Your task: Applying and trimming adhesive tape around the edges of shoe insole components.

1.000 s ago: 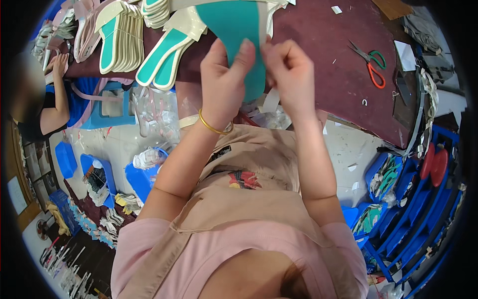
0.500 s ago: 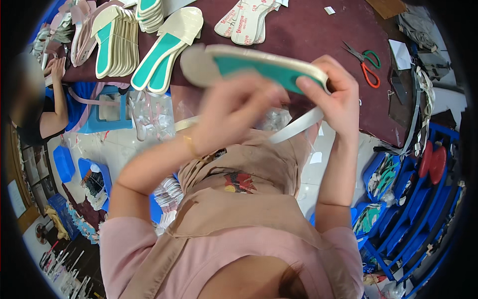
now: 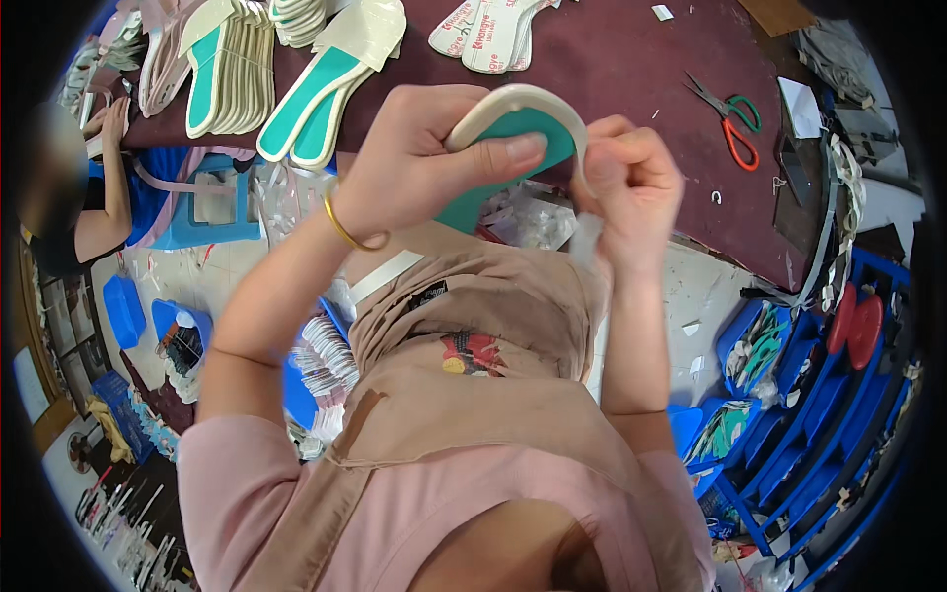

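My left hand grips a shoe insole with a teal face and a cream rim, thumb pressed flat on the teal. The insole's rounded end points up and away from me, above my lap. At its right edge, my right hand has its fingers closed on a narrow white strip that runs along the rim and hangs down below the fingers. The lower part of the insole is hidden behind my left hand and wrist.
On the dark red table lie stacked teal-and-cream insoles, white printed sole-shaped pieces and scissors with red and green handles. A co-worker sits at the left. Blue racks with bins stand at the right.
The insole has swung from lying sideways to pointing away from me. My left hand has taken hold of it; my right hand has released its end and now pinches the strip.
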Demonstrator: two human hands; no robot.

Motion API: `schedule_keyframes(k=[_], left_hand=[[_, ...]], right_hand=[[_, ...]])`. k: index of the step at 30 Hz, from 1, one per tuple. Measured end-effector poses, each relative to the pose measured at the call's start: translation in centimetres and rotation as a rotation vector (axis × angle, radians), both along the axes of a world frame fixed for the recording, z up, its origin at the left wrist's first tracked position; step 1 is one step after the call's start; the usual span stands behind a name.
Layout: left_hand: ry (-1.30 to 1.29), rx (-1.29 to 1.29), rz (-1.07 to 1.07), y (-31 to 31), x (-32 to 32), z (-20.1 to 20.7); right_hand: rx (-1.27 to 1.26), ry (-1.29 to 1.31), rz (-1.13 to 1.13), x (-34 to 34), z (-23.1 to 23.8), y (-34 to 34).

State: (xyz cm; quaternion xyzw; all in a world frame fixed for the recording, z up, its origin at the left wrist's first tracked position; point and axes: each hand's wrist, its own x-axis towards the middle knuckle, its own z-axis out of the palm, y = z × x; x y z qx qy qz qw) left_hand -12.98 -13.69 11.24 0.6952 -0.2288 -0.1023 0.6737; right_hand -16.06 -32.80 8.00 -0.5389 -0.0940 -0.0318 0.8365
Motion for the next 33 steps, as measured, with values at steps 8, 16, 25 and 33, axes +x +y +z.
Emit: schedule_keyframes(k=[8,16,25,33], left_hand=[[0.453,-0.414,0.399,-3.4,-1.1,-1.1],[0.475,-0.216,0.251,-1.4,1.2,-1.7],[0.691,-0.88,-0.002,-2.2,-0.1,-2.2],[0.915,-1.0,-0.492,-2.6,2.2,-3.7]], right_hand=[[-0.097,0.237,0.115,0.9,0.3,2.8],[-0.931,-0.202,-0.077,0.0,-1.7,3.9],[-0.152,0.371,0.225,1.1,1.0,-0.4],[-0.233,0.601,0.255,-0.3,1.1,-1.1]])
